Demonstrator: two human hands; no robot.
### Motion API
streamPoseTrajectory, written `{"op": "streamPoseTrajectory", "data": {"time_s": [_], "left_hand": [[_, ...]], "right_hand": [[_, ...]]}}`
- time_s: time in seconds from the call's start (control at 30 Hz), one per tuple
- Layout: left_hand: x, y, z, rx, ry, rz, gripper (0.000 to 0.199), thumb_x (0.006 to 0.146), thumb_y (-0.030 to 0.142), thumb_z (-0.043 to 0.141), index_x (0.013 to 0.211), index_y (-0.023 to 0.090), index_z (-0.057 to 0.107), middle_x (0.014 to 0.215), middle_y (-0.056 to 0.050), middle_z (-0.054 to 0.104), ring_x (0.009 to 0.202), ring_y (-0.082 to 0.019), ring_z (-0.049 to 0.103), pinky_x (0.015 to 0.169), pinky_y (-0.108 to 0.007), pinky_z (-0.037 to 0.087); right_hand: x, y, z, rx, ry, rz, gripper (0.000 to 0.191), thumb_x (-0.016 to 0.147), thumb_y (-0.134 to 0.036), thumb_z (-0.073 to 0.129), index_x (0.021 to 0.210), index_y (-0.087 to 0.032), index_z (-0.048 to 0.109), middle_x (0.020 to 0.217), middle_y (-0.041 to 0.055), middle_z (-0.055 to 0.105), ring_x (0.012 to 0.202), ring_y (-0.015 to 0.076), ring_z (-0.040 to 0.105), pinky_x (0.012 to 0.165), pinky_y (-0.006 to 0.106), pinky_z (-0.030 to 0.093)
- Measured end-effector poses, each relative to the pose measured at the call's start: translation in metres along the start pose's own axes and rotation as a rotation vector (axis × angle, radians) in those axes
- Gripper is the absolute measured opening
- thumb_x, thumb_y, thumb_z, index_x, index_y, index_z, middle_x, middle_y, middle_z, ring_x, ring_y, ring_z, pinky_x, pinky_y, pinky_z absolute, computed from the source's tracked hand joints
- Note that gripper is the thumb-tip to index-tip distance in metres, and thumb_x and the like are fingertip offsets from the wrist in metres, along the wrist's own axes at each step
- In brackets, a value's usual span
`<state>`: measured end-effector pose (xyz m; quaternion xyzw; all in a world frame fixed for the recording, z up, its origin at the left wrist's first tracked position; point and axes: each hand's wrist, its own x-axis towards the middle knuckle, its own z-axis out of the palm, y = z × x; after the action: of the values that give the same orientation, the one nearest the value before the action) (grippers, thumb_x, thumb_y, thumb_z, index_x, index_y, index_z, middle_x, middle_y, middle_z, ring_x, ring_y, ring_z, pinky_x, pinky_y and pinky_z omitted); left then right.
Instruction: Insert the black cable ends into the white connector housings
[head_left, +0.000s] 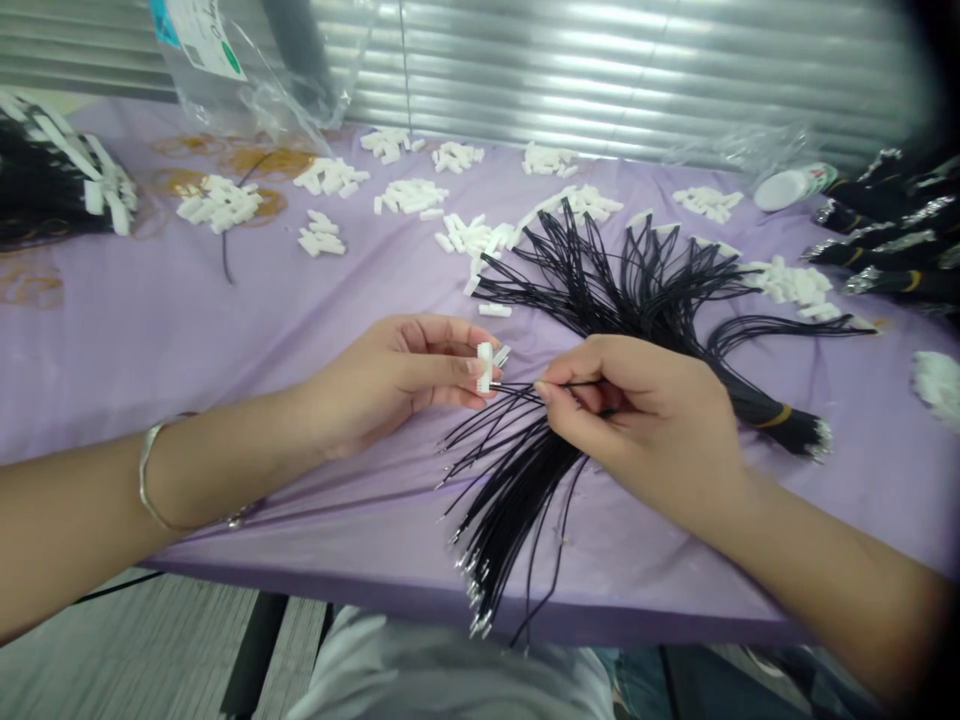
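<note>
Between the thumb and fingers of my left hand (427,365) is a white connector housing (485,367), held upright. My right hand (637,410) pinches a thin black wire (517,385), whose tip reaches the lower part of the housing; whether it is inserted I cannot tell. Under my right hand a loose bundle of black wires (517,480) with silver terminals fans toward the table's front edge. Behind the hand lies a bigger bundle of black wires (645,290), its far ends spread among white housings and its near end tied with a yellow band (776,416).
Several piles of white housings (409,195) dot the purple tablecloth (300,310). Finished-looking black wire bunches lie at left (52,180) and right (900,230). A clear plastic bag (262,80) stands before the blinds (525,70), and a white-lidded container (787,188) lies at the right.
</note>
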<state>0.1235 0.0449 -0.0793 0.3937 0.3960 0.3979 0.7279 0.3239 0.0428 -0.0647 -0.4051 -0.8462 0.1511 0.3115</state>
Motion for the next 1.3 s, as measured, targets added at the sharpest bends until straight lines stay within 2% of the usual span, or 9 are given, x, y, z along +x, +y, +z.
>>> {"op": "streamPoseTrajectory", "data": {"time_s": [0.53, 0.67, 0.73, 0.77, 0.8, 0.87, 0.93, 1.1, 1.3], "left_hand": [[-0.001, -0.003, 0.003, 0.035, 0.024, -0.056, 0.017, 0.068, 0.008, 0.069, 0.084, 0.011, 0.064, 0.072, -0.003, 0.067, 0.064, -0.011, 0.063, 0.066, -0.022, 0.052], [-0.001, -0.002, 0.004, -0.018, 0.045, -0.001, 0.013, 0.071, 0.008, 0.068, 0.083, 0.011, 0.064, 0.073, -0.002, 0.066, 0.067, -0.011, 0.063, 0.07, -0.024, 0.052], [0.001, 0.0, 0.003, -0.058, 0.087, 0.063, 0.012, 0.072, 0.007, 0.066, 0.083, 0.011, 0.064, 0.073, -0.002, 0.065, 0.067, -0.01, 0.062, 0.072, -0.024, 0.051], [0.003, 0.001, 0.002, -0.074, 0.107, 0.09, 0.011, 0.072, 0.006, 0.065, 0.083, 0.01, 0.064, 0.072, -0.001, 0.064, 0.067, -0.01, 0.062, 0.072, -0.024, 0.051], [0.004, 0.002, 0.0, -0.085, 0.124, 0.108, 0.011, 0.073, 0.006, 0.064, 0.083, 0.01, 0.064, 0.072, -0.002, 0.063, 0.067, -0.01, 0.061, 0.071, -0.023, 0.051], [0.007, 0.003, -0.003, -0.095, 0.156, 0.126, 0.012, 0.072, 0.004, 0.063, 0.084, 0.008, 0.063, 0.072, -0.002, 0.063, 0.067, -0.009, 0.06, 0.069, -0.022, 0.05], [0.01, 0.004, -0.005, -0.094, 0.185, 0.141, 0.014, 0.072, 0.004, 0.064, 0.085, 0.008, 0.063, 0.072, -0.002, 0.062, 0.068, -0.01, 0.06, 0.069, -0.022, 0.05], [0.012, 0.004, -0.009, -0.069, 0.211, 0.175, 0.016, 0.07, 0.007, 0.067, 0.085, 0.009, 0.062, 0.074, -0.001, 0.062, 0.068, -0.009, 0.059, 0.07, -0.023, 0.049], [0.013, 0.002, -0.011, -0.071, 0.225, 0.176, 0.021, 0.066, 0.007, 0.069, 0.086, 0.01, 0.063, 0.077, -0.001, 0.062, 0.069, -0.009, 0.059, 0.07, -0.023, 0.048]], "right_hand": [[-0.001, 0.005, 0.018, 0.017, -0.001, -0.073, 0.005, 0.076, -0.01, 0.057, 0.077, -0.015, 0.059, 0.058, -0.0033, 0.051, 0.051, 0.0071, 0.045, 0.049, 0.02, 0.036], [0.001, 0.007, 0.011, -0.071, 0.069, -0.199, 0.009, 0.08, -0.014, 0.056, 0.089, -0.014, 0.059, 0.08, 0.005, 0.06, 0.076, 0.0131, 0.056, 0.07, 0.025, 0.045], [0.001, 0.005, 0.004, -0.208, 0.151, -0.312, 0.017, 0.08, -0.016, 0.058, 0.096, -0.013, 0.06, 0.094, 0.011, 0.059, 0.091, 0.0189, 0.053, 0.08, 0.032, 0.044], [0.002, 0.003, 0.002, -0.258, 0.138, -0.36, 0.018, 0.079, -0.015, 0.059, 0.097, -0.014, 0.06, 0.095, 0.0115, 0.058, 0.092, 0.0199, 0.052, 0.081, 0.034, 0.043], [0.004, 0.001, 0.001, -0.284, 0.078, -0.41, 0.017, 0.079, -0.014, 0.059, 0.096, -0.015, 0.061, 0.094, 0.0106, 0.059, 0.09, 0.0196, 0.052, 0.079, 0.034, 0.043], [0.01, -0.003, 0.005, -0.288, -0.171, -0.496, 0.012, 0.082, -0.013, 0.055, 0.091, -0.014, 0.063, 0.09, 0.0082, 0.061, 0.084, 0.0185, 0.053, 0.077, 0.032, 0.044], [0.02, -0.004, 0.014, -0.282, -0.361, -0.479, 0.012, 0.084, -0.016, 0.054, 0.089, -0.012, 0.064, 0.088, 0.0079, 0.061, 0.085, 0.0191, 0.053, 0.079, 0.033, 0.043], [0.042, -0.001, 0.027, -0.258, -0.544, -0.384, 0.011, 0.083, -0.019, 0.056, 0.089, -0.013, 0.063, 0.091, 0.0081, 0.06, 0.091, 0.0202, 0.053, 0.088, 0.035, 0.039], [0.045, 0.001, 0.021, -0.147, -0.677, -0.337, 0.009, 0.081, -0.014, 0.054, 0.076, -0.014, 0.061, 0.086, 0.0069, 0.056, 0.085, 0.0171, 0.05, 0.088, 0.033, 0.036]]}}
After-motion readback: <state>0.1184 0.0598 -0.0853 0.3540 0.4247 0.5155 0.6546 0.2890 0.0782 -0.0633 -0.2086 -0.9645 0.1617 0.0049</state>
